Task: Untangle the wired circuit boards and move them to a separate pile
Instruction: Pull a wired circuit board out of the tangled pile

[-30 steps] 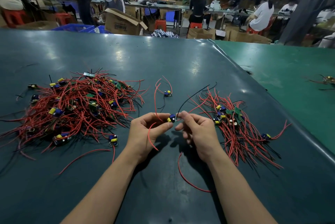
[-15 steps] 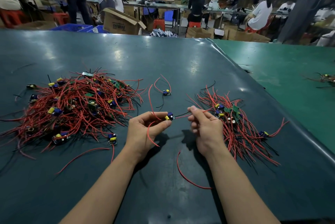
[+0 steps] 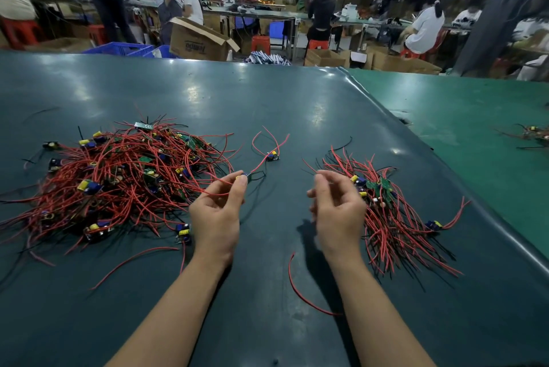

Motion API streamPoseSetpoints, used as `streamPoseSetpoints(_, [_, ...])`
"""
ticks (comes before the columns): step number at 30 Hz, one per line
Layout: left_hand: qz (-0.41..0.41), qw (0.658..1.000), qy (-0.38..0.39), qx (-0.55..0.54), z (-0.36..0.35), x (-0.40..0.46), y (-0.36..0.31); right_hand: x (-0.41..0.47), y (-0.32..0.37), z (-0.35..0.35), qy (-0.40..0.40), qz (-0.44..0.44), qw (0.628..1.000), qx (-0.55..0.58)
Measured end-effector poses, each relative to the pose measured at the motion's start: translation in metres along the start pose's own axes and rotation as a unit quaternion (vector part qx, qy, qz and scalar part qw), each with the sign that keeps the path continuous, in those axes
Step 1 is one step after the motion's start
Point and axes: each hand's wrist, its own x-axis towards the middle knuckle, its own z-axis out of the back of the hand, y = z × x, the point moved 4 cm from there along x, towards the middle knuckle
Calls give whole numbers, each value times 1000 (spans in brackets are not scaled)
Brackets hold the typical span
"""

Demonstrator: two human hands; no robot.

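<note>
A large tangle of red-wired circuit boards [image 3: 124, 176] lies on the left of the dark table [image 3: 267, 99]. A smaller, combed-out pile [image 3: 392, 212] lies on the right. My left hand [image 3: 217, 215] pinches one small board [image 3: 242, 178] between thumb and forefinger just right of the tangle, and its red and black wires trail from it. My right hand [image 3: 335, 209] hovers beside the right pile with loosely curled fingers that hold nothing. One single board [image 3: 272, 156] lies alone between the piles.
A loose red wire [image 3: 300, 292] lies under my right forearm and another [image 3: 130, 262] lies near the left pile. A green table [image 3: 475, 129] adjoins on the right with a few more wired boards [image 3: 534, 133]. People and cardboard boxes fill the background.
My hands have drawn apart. The right hand has let go of the board's black wire and moved right toward the smaller pile. The left hand keeps the board and has shifted slightly left.
</note>
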Motion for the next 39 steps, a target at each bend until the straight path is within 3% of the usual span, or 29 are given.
streamPoseSetpoints(2, [-104,992,5,77,-2,-7,-10,-13,3,-13,63,88,989,-102])
streamPoseSetpoints(4, [-216,965,21,150,-4,-13,-18,-19,5,-21,117,116,980,-115])
streamPoseSetpoints(7, [-291,937,51,186,-7,-19,-22,-22,9,-23,135,115,979,-99])
streamPoseSetpoints(10, [-360,887,98,273,-12,-25,-23,-26,14,-26,158,130,974,-99])
streamPoseSetpoints(12, [-345,871,144,317,-18,-27,-20,-30,13,-30,212,94,972,-37])
streamPoseSetpoints(15, [-273,884,193,326,-21,-30,-13,-32,7,-32,270,-89,953,105])
streamPoseSetpoints(17, [-233,893,216,319,-22,-30,-8,-34,6,-31,296,-192,924,145])
streamPoseSetpoints(19, [-227,891,211,331,-22,-29,-8,-34,4,-31,303,-238,910,153])
streamPoseSetpoints(21, [-238,882,206,351,-24,-31,-11,-35,2,-32,298,-249,912,136])
streamPoseSetpoints(24, [-287,854,204,383,-26,-36,-16,-30,2,-30,267,-197,937,112])
streamPoseSetpoints(27, [-272,850,199,405,-25,-34,-14,-27,3,-26,239,-159,952,107])
streamPoseSetpoints(32, [-295,826,223,425,-29,-33,-10,-23,-3,-23,171,-211,957,100])
streamPoseSetpoints(39, [-294,842,208,401,-28,-32,-11,-12,-1,-14,120,-191,967,116])
